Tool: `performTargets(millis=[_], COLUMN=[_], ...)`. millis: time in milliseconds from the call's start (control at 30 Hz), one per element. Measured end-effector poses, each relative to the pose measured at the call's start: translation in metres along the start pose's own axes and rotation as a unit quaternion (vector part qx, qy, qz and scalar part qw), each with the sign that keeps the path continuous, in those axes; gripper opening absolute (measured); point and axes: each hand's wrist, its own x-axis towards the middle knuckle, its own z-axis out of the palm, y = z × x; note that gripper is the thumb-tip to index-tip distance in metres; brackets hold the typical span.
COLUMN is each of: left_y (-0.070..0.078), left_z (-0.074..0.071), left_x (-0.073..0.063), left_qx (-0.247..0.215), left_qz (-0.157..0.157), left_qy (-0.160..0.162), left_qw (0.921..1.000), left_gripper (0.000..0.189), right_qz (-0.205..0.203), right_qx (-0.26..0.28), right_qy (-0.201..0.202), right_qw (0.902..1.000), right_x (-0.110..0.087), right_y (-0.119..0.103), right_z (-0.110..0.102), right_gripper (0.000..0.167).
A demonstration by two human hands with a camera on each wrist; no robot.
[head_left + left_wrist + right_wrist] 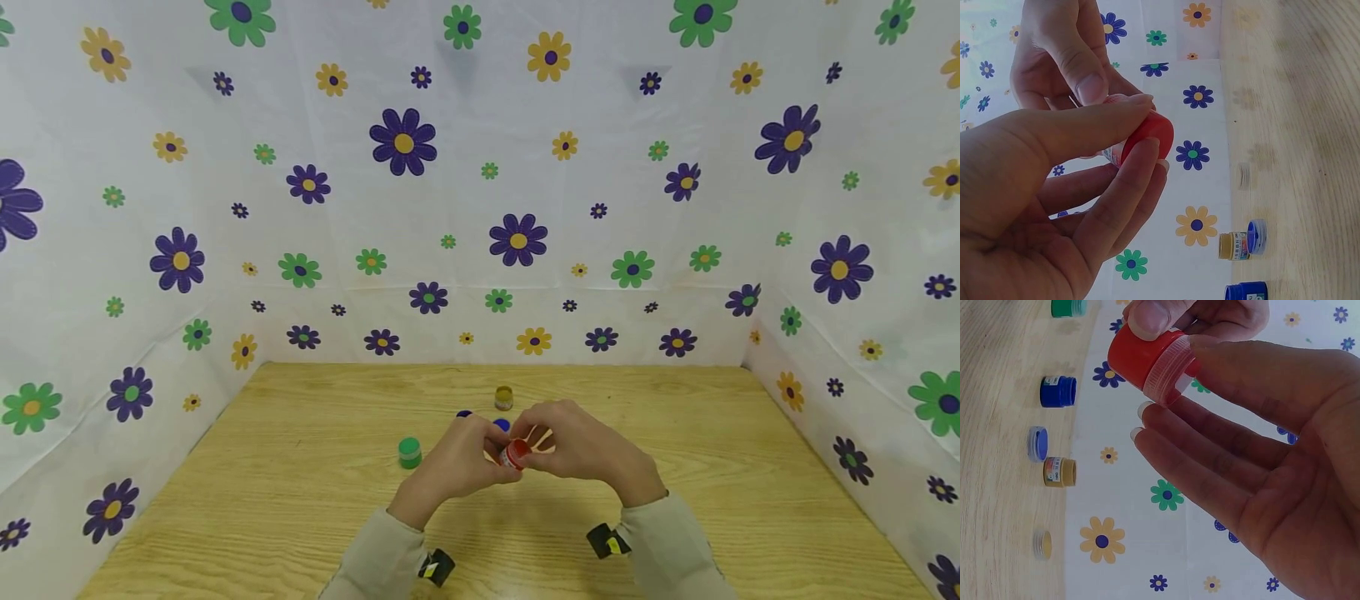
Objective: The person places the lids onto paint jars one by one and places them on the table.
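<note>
Both hands meet above the table around a small red paint jar [514,455] with a clear ribbed lid [1168,369]. My left hand [467,457] holds the jar's red body, thumb on one side and fingers on the other. The right hand [581,442] pinches the lid end, its thumb against the ribbed edge; its other fingers [1210,450] stretch out below. In the right wrist view the jar is tilted, and red shows through the lid. In the left wrist view my thumb and the right hand hide most of the lid end.
A green jar [409,453] stands left of the hands. Beyond them are a blue jar [1058,392], a blue lid [1037,444], a yellow jar [504,397] and a yellow lid [1042,544]. Flower-printed sheets [450,200] wall the wooden table [315,467] at the back and sides.
</note>
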Motion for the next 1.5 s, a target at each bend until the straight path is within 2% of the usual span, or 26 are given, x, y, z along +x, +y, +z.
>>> performTargets(millis=[333, 667, 900, 1500], left_y=[0.0022, 0.002, 0.0026, 0.0041], left_z=[-0.0012, -0.0013, -0.0013, -0.002], left_x=[-0.0012, 0.0, 0.0006, -0.0024], left_qx=[0.001, 0.004, 0.006, 0.0], left_qz=[-0.007, -0.005, -0.003, -0.007], left_qy=[0.0, -0.002, 0.003, 0.005], left_qw=[1.0, 1.0, 1.0, 1.0], left_gripper=[0.019, 0.015, 0.017, 0.02], right_qz=[-0.016, -0.011, 0.002, -0.012], right_qx=[0.005, -0.004, -0.002, 0.015], right_qy=[-0.003, -0.002, -0.002, 0.005], right_qw=[0.9998, 0.9999, 1.0, 0.9998], right_x=[0.0008, 0.0024, 0.0019, -0.0008], right_y=[0.0009, 0.0014, 0.0023, 0.0007], right_z=[0.0001, -0.001, -0.0009, 0.0014], right_gripper=[0.019, 0.014, 0.024, 0.023])
